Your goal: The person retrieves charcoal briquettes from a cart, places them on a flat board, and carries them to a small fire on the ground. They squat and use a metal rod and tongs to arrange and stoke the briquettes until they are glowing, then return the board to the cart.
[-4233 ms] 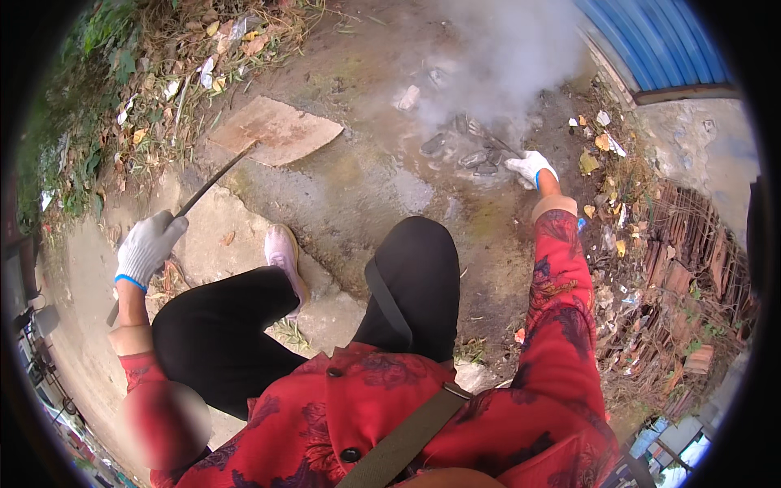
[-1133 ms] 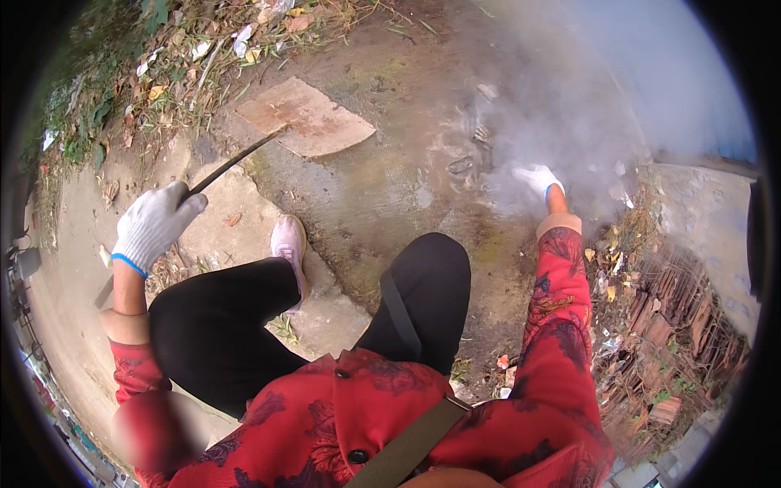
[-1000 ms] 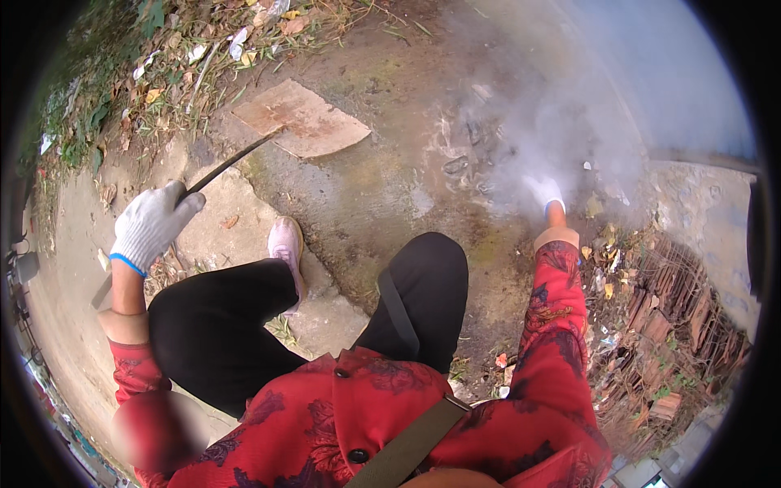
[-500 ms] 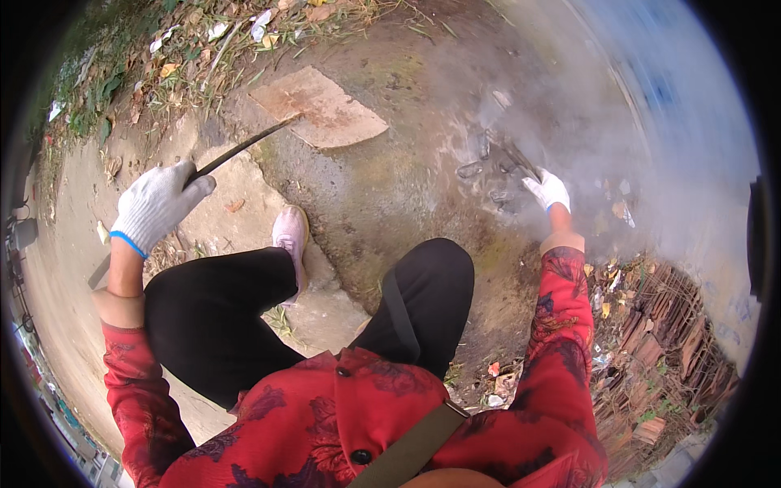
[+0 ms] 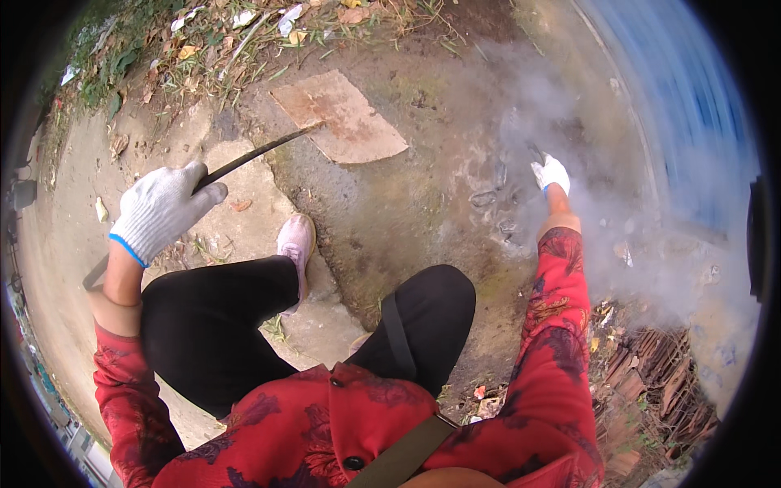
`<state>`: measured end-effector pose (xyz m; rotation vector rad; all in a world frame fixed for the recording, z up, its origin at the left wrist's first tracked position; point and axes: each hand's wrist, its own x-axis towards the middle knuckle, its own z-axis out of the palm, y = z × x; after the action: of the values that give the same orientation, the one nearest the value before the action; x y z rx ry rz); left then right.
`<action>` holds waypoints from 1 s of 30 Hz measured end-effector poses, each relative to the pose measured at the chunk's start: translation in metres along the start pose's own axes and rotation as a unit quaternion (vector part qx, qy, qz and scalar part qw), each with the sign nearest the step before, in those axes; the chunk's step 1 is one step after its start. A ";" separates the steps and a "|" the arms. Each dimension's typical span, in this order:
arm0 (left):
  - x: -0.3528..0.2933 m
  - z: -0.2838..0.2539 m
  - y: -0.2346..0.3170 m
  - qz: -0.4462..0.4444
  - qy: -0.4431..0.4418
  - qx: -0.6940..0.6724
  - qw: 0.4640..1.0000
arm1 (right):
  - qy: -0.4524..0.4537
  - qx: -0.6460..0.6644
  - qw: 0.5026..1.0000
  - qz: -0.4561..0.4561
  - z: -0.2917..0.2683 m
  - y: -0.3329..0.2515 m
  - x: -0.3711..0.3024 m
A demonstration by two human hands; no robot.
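My left hand [image 5: 161, 207], in a white knitted glove with a blue cuff, is closed around a long dark stick [image 5: 252, 154]. The stick's far tip reaches over a flat, reddish-stained board [image 5: 350, 122] on the ground. My right hand [image 5: 552, 173], gloved in white too, is out in the smoke with its fingers closed on a dark stick [image 5: 534, 152], mostly veiled by smoke. Just left of that hand lie charred, ashy pieces [image 5: 484, 198] on the ground. No flame shows there.
Grey smoke [image 5: 537, 89] drifts across the right side, before a blue surface [image 5: 691, 106]. Broken tiles [image 5: 659, 382] are heaped at the lower right. Weeds and litter [image 5: 236, 41] line the far left. My pink shoe [image 5: 296, 240] rests beside a broken concrete edge.
My right hand has moved slightly farther out, and the stick in it shows less. My left hand keeps its hold. The whole view has shifted a little.
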<state>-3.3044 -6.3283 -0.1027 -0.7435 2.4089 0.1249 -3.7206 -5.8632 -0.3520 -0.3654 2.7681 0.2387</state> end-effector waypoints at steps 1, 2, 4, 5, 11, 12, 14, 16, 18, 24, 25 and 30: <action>0.001 -0.001 -0.001 0.006 0.000 0.000 1.000 | 0.008 0.005 1.000 -0.004 0.001 -0.008 0.001; 0.001 0.000 -0.001 0.003 -0.005 -0.001 1.000 | 0.005 -0.002 1.000 -0.028 0.001 -0.015 0.004; 0.002 -0.001 -0.002 0.003 -0.008 0.004 1.000 | -0.008 0.007 0.997 -0.071 0.000 -0.023 0.009; 0.002 -0.001 -0.002 0.004 -0.005 0.007 1.000 | -0.008 0.018 0.994 -0.111 0.002 -0.025 0.013; 0.005 0.001 -0.007 0.009 -0.005 -0.001 1.000 | -0.057 0.252 0.966 0.009 0.017 0.005 0.014; 0.005 0.001 -0.007 0.007 -0.004 -0.009 1.000 | -0.029 0.250 0.968 0.002 0.020 0.008 0.013; 0.004 0.002 -0.007 0.021 0.016 -0.003 1.000 | 0.004 0.214 0.977 0.006 0.023 0.006 0.013; 0.004 0.003 -0.007 0.023 0.024 -0.003 0.999 | 0.028 0.147 0.988 0.042 0.024 -0.002 0.014; 0.003 0.002 -0.005 0.012 0.017 -0.004 1.000 | -0.008 0.073 0.997 0.024 0.024 -0.013 0.015; 0.001 -0.001 0.001 0.007 0.013 -0.005 1.000 | -0.008 0.109 0.994 -0.011 0.037 -0.003 0.009; 0.001 -0.002 0.001 0.007 0.013 0.001 1.000 | -0.009 0.123 0.992 0.018 0.040 0.002 0.008; -0.001 -0.003 0.004 0.016 0.026 0.004 1.000 | 0.001 0.209 0.977 0.032 0.040 0.015 0.002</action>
<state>-3.3068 -6.3253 -0.1001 -0.7141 2.4699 0.1102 -3.7147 -5.8414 -0.3880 -0.1664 2.7380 -0.3260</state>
